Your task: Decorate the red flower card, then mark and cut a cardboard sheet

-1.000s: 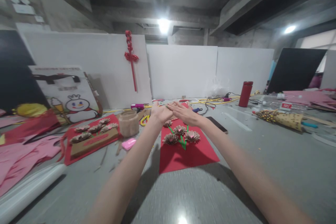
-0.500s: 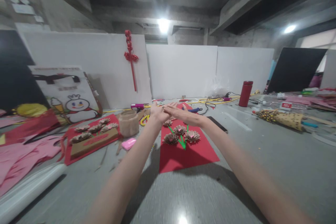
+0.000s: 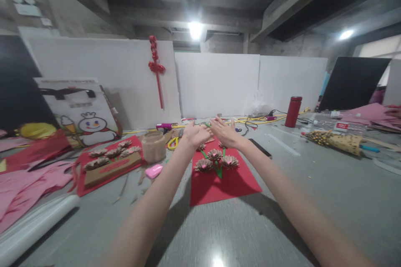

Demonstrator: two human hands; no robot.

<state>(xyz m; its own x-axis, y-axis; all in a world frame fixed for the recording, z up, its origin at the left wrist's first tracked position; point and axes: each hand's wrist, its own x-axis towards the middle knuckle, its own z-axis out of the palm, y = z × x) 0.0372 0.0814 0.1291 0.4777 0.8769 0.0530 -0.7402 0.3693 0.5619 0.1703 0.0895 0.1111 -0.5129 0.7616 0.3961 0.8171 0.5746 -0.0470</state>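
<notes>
Both my arms reach forward over the grey table. My left hand [image 3: 194, 134] and my right hand [image 3: 224, 132] hover side by side with fingers stretched out and a small gap between the palms; neither holds anything. Below them lies a red card [image 3: 221, 178] bearing several brown paper flowers [image 3: 214, 159] with green stems. The far end of the card is hidden behind my hands.
Left of the card stand a tan jar [image 3: 153, 147], a pink eraser-like block [image 3: 153, 171] and a second red flower card [image 3: 108, 163]. A black phone [image 3: 259, 147] lies right of the card. A red bottle [image 3: 293, 112] and cables sit further back; pink paper lies at far left.
My palms were pressed together over the card's far end; now they have come apart and the fingers point up and forward.
</notes>
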